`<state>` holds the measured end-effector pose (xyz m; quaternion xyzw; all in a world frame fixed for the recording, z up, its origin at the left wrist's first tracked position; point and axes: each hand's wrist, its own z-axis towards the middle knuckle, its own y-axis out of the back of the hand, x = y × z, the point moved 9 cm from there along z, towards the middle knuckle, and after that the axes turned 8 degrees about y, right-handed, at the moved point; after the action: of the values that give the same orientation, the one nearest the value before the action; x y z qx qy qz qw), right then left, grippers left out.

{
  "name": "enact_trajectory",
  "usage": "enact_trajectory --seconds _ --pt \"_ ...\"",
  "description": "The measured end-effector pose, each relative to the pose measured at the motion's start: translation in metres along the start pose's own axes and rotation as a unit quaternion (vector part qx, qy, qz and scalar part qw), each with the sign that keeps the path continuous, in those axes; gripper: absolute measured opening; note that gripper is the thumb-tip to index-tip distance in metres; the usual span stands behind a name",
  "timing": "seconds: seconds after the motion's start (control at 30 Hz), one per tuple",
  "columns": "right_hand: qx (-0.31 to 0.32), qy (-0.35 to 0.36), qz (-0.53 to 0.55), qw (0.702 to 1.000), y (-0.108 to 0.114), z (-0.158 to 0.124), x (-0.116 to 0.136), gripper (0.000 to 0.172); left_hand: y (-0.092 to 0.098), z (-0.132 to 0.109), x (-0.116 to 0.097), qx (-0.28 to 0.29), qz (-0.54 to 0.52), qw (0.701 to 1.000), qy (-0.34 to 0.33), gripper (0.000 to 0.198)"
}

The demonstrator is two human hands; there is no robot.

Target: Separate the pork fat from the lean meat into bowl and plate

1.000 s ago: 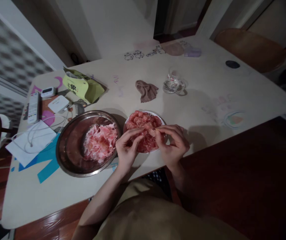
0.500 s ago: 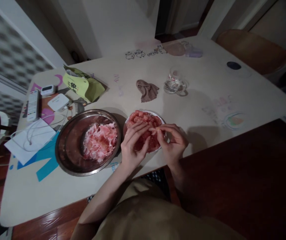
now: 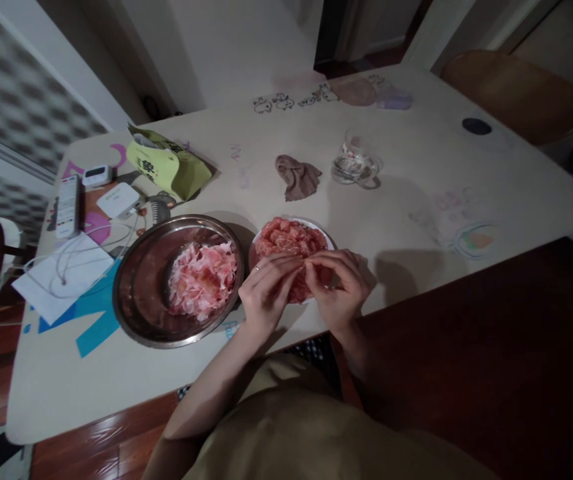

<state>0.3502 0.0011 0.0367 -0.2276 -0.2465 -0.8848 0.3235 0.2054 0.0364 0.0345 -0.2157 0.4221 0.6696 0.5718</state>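
A white plate (image 3: 330, 241) holds a heap of raw meat pieces (image 3: 289, 237), red and glossy. Over its near side, my left hand (image 3: 266, 293) and my right hand (image 3: 341, 287) meet at the fingertips. Both are closed in a pinch on a small piece of raw meat, which the fingers almost wholly cover now. To the left of the plate stands a wide steel bowl (image 3: 139, 293), with a loose pile of thin pink-and-white meat slices (image 3: 202, 280) on its right side.
Behind the plate lie a crumpled brown cloth (image 3: 299, 179) and a glass mug (image 3: 353, 163). A yellow-green bag (image 3: 169, 163) stands behind the bowl. At the left are a remote control (image 3: 69, 207), a white adapter (image 3: 119, 200) with cable, and white paper (image 3: 63, 277).
My fingertips have come closer together and slightly nearer to me. The pale strip of meat that showed between them is now mostly hidden. The whole view has shifted a little.
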Motion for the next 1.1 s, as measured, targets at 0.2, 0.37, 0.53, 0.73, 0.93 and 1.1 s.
enact_trajectory --seconds 0.2,0.37,0.53,0.73,0.93,1.1 --pt "-0.007 -0.047 -0.005 0.999 0.000 0.000 -0.012 0.008 0.002 0.000 0.015 -0.023 -0.061 0.994 0.083 0.011" --pt "0.007 -0.034 -0.004 0.999 0.002 0.004 -0.011 0.008 0.003 -0.001 0.034 -0.041 -0.105 0.980 0.162 0.005" --pt "0.015 -0.030 -0.001 0.999 0.002 0.005 -0.008 0.007 0.003 -0.004 0.048 -0.053 -0.122 0.967 0.218 0.006" --pt "0.011 -0.031 -0.015 0.999 0.009 0.009 -0.011 0.009 0.000 0.003 0.031 -0.012 -0.030 0.986 0.161 0.012" --pt "-0.003 -0.029 -0.050 0.998 0.019 0.009 -0.023 0.007 -0.010 0.009 0.021 0.049 0.120 0.990 0.063 0.026" --pt "-0.016 -0.012 -0.073 0.997 0.027 0.008 -0.027 0.006 -0.014 0.011 0.018 0.086 0.166 0.982 0.034 0.044"
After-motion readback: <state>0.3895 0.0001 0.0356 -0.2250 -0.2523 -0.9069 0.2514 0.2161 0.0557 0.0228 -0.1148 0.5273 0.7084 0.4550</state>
